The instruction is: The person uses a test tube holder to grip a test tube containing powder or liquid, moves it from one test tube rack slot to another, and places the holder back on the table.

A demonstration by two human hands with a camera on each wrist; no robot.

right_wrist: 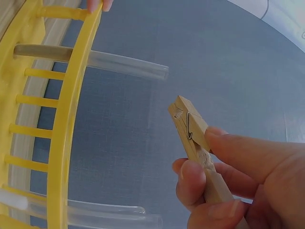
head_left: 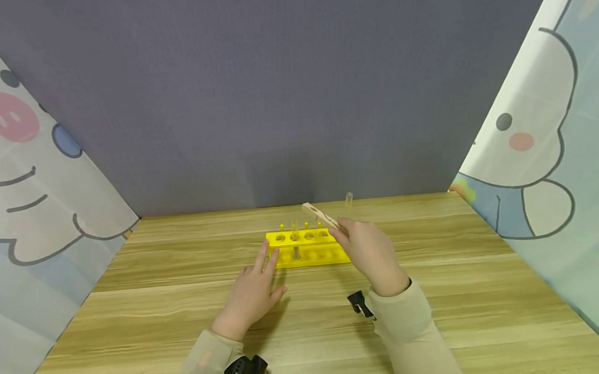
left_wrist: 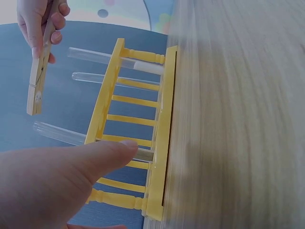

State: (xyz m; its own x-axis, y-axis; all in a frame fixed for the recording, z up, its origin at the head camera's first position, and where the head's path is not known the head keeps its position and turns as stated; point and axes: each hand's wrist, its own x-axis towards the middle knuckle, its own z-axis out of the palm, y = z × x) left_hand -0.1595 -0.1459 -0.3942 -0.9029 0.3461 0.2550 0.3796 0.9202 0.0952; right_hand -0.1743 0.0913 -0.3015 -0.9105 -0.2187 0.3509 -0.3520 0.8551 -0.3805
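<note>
A yellow test tube rack [head_left: 288, 263] stands on the table, with one glass test tube [right_wrist: 128, 64] near its left end holding something greyish-brown in its lower part. My left hand [head_left: 249, 298] touches that end of the rack with outstretched fingers, its thumb apart from them. My right hand [head_left: 367, 251] grips a wooden test tube clamp [right_wrist: 198, 143] with a metal spring. The clamp's tip is above the rack, apart from the tubes, and its jaws look closed. At the rack's right end are an upright tube [left_wrist: 90, 55] with white contents and a rounded-end-up tube [left_wrist: 86, 77].
The wood-grain table [head_left: 316, 331] extends around the rack. A grey-blue panel [head_left: 285, 98] rises behind it, and cartoon-printed sheets [head_left: 528, 143] flank both sides. Black straps [head_left: 360, 304] are on the wrists.
</note>
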